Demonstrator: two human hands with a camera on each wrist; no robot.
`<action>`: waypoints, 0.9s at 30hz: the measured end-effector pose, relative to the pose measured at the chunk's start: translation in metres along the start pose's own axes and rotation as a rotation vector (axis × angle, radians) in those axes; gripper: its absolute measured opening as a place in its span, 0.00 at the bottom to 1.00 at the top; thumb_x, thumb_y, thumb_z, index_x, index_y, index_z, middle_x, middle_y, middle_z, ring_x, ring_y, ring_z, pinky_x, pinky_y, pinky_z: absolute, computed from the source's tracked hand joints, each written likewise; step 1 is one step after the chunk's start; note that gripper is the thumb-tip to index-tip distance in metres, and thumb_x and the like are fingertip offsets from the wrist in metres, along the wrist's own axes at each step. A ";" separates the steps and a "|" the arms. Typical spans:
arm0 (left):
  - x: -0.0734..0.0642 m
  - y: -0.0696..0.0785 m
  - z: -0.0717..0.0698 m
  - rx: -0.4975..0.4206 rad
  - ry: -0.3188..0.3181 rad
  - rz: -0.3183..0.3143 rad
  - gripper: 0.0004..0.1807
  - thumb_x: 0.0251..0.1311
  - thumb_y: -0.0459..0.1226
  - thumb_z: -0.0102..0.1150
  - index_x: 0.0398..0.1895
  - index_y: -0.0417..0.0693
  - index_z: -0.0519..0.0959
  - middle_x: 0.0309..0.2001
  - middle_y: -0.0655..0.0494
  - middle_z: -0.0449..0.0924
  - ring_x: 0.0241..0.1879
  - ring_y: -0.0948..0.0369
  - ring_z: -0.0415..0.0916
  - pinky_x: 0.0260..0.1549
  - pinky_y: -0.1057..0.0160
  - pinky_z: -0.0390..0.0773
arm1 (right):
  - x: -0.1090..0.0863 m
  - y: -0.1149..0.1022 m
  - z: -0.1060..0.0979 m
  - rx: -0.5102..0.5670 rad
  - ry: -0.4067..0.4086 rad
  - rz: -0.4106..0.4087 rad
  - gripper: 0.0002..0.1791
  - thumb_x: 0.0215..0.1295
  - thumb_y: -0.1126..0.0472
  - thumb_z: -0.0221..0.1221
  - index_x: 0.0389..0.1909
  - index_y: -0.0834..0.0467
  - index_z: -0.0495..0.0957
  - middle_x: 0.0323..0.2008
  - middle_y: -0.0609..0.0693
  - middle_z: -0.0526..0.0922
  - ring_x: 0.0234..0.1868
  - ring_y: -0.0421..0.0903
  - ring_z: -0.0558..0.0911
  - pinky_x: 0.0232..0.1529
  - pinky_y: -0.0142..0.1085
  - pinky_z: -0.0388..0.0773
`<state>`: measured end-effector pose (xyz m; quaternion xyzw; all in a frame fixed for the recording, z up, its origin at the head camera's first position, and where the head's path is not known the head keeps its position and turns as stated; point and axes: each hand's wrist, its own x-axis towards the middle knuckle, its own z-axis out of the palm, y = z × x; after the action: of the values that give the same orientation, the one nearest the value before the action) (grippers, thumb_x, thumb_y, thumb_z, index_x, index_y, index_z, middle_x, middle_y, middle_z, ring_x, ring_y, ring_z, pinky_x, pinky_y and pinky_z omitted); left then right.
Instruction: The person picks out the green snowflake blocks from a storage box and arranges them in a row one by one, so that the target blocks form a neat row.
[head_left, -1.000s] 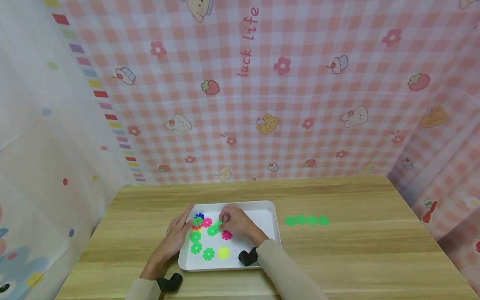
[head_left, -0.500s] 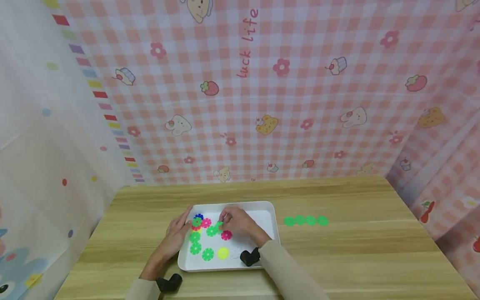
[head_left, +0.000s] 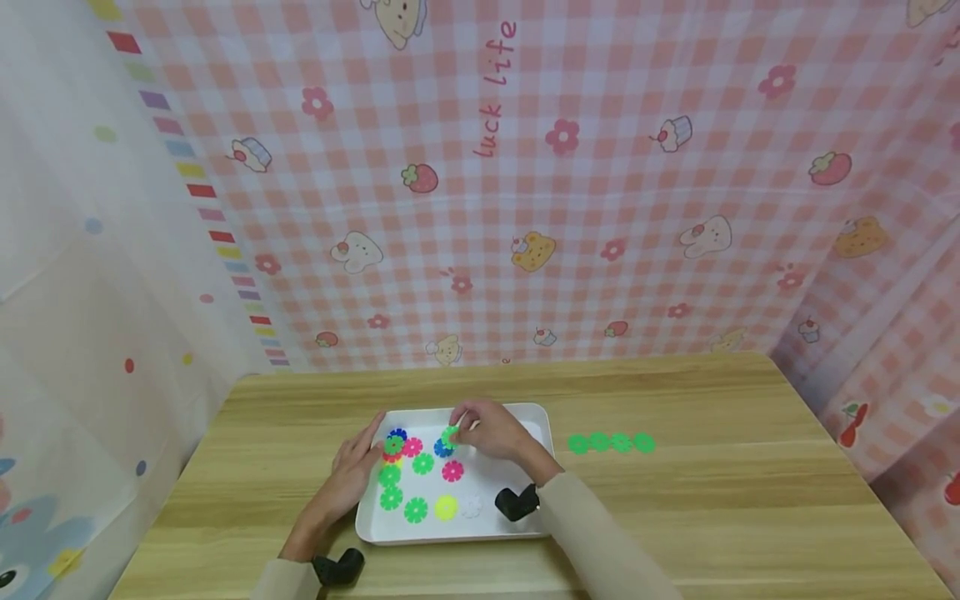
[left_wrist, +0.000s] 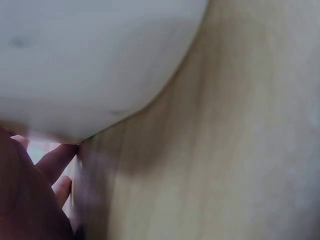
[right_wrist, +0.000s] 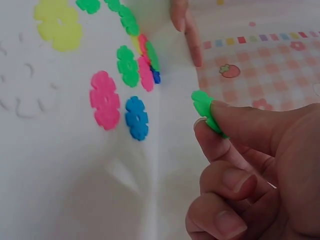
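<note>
- Two bare hands work at the white tray [head_left: 487, 482] on my feed, which sits on a wooden table [head_left: 712, 500].
- My right-wrist view shows the right hand [right_wrist: 260, 170] pinching a green disc [right_wrist: 202, 103] between thumb and index finger, with the other fingers curled in beneath.
- That disc is raised clear of the tray floor; from the head camera it partly overlaps a blue disc [head_left: 442, 449].
- I have the left hand [head_left: 351, 473] resting at the tray's left rim, its fingers fairly straight.
- Near the blue disc I see a pink disc [head_left: 452, 472]; towards the front lie a yellow disc [head_left: 446, 507] and, just beside it, a clear disc [head_left: 471, 507].
- Four loose green discs [head_left: 416, 510] lie in the tray's left half, near a mixed-colour cluster [head_left: 393, 444].
- Right of the tray, four more green discs [head_left: 621, 443] form a row on the table.
</note>
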<state>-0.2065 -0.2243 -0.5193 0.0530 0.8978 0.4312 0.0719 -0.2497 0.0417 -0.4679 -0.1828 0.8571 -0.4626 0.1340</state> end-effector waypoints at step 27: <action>0.000 0.003 -0.001 0.009 -0.017 -0.002 0.29 0.80 0.46 0.28 0.81 0.57 0.44 0.79 0.43 0.42 0.77 0.42 0.36 0.71 0.40 0.21 | -0.043 0.032 -0.079 0.123 0.127 0.026 0.11 0.68 0.60 0.62 0.48 0.56 0.78 0.38 0.50 0.81 0.42 0.57 0.81 0.41 0.38 0.75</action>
<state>-0.2071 -0.2233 -0.5161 0.0560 0.8992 0.4265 0.0796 -0.2480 0.1351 -0.4497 -0.1334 0.8361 -0.5233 0.0963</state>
